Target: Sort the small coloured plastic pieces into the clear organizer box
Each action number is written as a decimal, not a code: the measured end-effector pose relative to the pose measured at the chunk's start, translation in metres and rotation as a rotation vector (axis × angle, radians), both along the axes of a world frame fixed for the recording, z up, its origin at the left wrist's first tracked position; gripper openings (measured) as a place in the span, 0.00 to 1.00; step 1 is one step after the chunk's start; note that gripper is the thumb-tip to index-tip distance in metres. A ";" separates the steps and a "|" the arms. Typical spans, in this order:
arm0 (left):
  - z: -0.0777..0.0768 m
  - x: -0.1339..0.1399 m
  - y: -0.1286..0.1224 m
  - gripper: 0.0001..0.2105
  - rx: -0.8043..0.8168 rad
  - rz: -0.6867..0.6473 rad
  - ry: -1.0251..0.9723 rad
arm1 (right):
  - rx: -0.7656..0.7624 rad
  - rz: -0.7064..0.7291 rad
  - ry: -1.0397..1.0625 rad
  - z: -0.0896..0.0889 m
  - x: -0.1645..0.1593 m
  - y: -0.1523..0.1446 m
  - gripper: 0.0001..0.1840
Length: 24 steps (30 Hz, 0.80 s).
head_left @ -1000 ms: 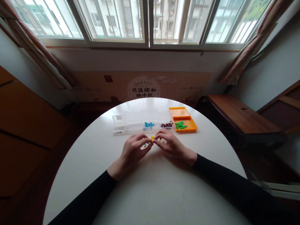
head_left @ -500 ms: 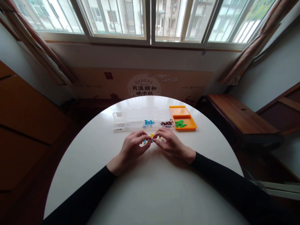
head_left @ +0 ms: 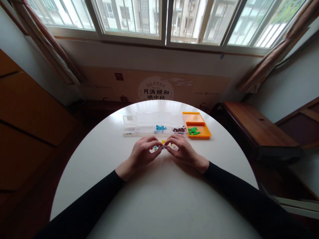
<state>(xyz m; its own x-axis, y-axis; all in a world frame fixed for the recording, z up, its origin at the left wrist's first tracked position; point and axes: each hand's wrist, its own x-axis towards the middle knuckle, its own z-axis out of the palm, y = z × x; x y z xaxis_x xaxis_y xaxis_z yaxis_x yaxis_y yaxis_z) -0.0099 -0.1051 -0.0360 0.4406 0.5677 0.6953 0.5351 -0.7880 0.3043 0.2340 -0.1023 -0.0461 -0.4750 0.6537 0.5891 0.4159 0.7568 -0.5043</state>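
Over the white table, my left hand (head_left: 144,149) and my right hand (head_left: 183,149) meet fingertip to fingertip. Both are closed in a pinch around a tiny bluish toy brick (head_left: 163,146), mostly covered by the fingers. Just beyond the fingertips lie small yellow bricks (head_left: 163,141), and a few blue bricks (head_left: 156,147) show under my left fingers. Some pale bricks (head_left: 173,145) are partly hidden by my right hand. Whether the pinched brick is one piece or several joined is too small to tell.
Behind my hands stand open clear plastic boxes (head_left: 144,129), holding blue pieces (head_left: 160,128) and dark brown pieces (head_left: 178,130). At their right, an open orange box (head_left: 205,132) contains green pieces (head_left: 193,131). The round white table (head_left: 159,199) has a wooden bench (head_left: 259,122) to its right.
The whole view has shifted slightly. My hands keep their pinch at the same spot, and the fingertips have parted a little.
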 end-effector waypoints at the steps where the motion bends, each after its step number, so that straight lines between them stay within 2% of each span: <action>1: 0.000 0.000 0.000 0.04 0.003 -0.002 -0.005 | 0.001 0.000 0.002 0.000 0.000 0.000 0.02; 16: -0.001 0.003 0.002 0.03 -0.016 0.008 0.003 | -0.018 -0.043 -0.023 0.004 0.004 -0.001 0.04; 20: 0.006 0.001 0.007 0.04 0.022 0.025 0.055 | -0.015 -0.048 -0.064 0.004 0.005 0.000 0.04; 24: 0.019 -0.003 0.024 0.06 0.012 0.094 0.080 | 0.001 -0.047 -0.106 0.004 0.006 0.001 0.06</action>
